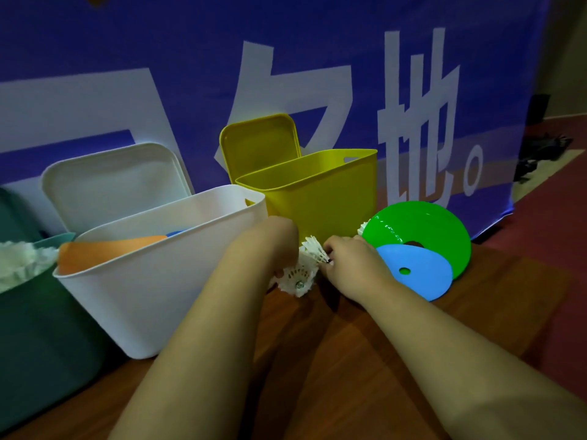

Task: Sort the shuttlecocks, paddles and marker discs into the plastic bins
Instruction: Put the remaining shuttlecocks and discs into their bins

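Wood-grained surface (pixel 349 360), reddish brown, backed by a blue banner (pixel 158 74) bearing large white characters; red flooring (pixel 556 217) shows at far right.

Left to right:
- dark green bin (pixel 38 344), cut off by the frame edge, heaped with white shuttlecocks (pixel 16 262)
- white bin (pixel 152 300), holding an orange paddle (pixel 104 252) and a sliver of a blue paddle (pixel 176 232)
- yellow bin (pixel 317 198), contents hidden

A white lid (pixel 111 182) and a yellow lid (pixel 260 141) lean behind their bins.

Right hand (pixel 352 262): grip pinched on the upper shuttlecock (pixel 313 249), just in front of the yellow bin.

Left hand (pixel 279 239): bent downward over the lower shuttlecock (pixel 298 277), fingers mostly hidden; its grip cannot be told.

Blue disc (pixel 416 274) overlaps green disc (pixel 422 223) beside the right hand. White feathers (pixel 363 228) peep from behind the green one.

Dark objects at far right are too dim to identify.
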Demonstrator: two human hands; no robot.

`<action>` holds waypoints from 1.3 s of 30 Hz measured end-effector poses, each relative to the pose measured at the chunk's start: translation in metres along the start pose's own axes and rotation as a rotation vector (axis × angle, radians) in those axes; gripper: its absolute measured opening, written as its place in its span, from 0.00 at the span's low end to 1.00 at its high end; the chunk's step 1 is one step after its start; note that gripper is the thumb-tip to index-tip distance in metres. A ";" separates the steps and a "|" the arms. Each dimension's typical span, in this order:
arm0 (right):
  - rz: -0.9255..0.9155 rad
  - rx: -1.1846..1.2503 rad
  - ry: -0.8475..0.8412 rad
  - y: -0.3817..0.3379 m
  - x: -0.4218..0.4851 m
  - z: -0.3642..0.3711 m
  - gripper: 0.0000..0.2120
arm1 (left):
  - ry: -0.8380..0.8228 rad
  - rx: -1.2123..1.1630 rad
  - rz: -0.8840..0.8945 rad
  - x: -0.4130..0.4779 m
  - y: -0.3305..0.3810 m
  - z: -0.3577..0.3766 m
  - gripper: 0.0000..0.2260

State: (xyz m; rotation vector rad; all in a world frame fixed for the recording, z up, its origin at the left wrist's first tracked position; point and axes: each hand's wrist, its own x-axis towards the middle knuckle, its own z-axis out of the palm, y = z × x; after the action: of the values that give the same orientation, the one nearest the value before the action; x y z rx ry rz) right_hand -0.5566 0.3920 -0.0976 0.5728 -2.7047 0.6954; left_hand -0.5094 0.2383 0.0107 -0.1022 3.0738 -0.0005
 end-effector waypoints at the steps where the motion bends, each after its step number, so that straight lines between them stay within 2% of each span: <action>1: -0.003 0.060 0.002 0.000 0.000 -0.001 0.18 | -0.004 -0.026 0.002 -0.006 -0.003 -0.004 0.03; 5: -0.073 0.252 0.050 -0.010 -0.004 -0.005 0.24 | 0.006 -0.124 0.011 -0.053 -0.028 -0.024 0.04; 10: -0.194 0.410 0.151 -0.065 -0.010 -0.014 0.13 | 0.178 -0.219 -0.032 -0.145 -0.081 -0.058 0.03; 15: -0.275 0.695 0.300 -0.161 -0.024 -0.036 0.09 | 0.436 -0.339 -0.158 -0.238 -0.140 -0.089 0.01; 18: -0.288 0.810 0.227 -0.215 -0.037 -0.055 0.11 | 0.648 -0.394 -0.262 -0.279 -0.178 -0.099 0.02; 23: -0.363 0.786 0.059 -0.283 -0.054 -0.062 0.15 | 1.018 -0.545 -0.447 -0.327 -0.248 -0.096 0.03; 26: -0.409 0.751 0.011 -0.320 -0.052 -0.058 0.16 | 1.141 -0.510 -0.542 -0.339 -0.290 -0.090 0.03; 28: -0.403 0.763 0.002 -0.344 -0.047 -0.054 0.19 | 1.186 -0.542 -0.581 -0.343 -0.314 -0.087 0.04; 32: -0.438 0.849 0.014 -0.390 -0.040 -0.044 0.36 | 1.246 -0.657 -0.656 -0.350 -0.350 -0.079 0.04; 33: -0.446 0.863 0.014 -0.398 -0.038 -0.043 0.36 | 1.247 -0.677 -0.673 -0.350 -0.353 -0.078 0.04; 37: -0.469 0.903 -0.004 -0.438 -0.033 -0.025 0.21 | 1.191 -0.619 -0.775 -0.353 -0.375 -0.069 0.06; 39: -0.485 0.922 -0.013 -0.453 -0.036 -0.014 0.20 | 1.115 -0.549 -0.845 -0.355 -0.388 -0.063 0.07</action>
State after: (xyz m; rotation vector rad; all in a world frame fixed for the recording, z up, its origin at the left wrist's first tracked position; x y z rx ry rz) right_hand -0.3221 0.0461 0.0802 1.3555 -1.9727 1.7500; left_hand -0.1343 -0.1254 0.0981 -1.9883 3.5073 1.0490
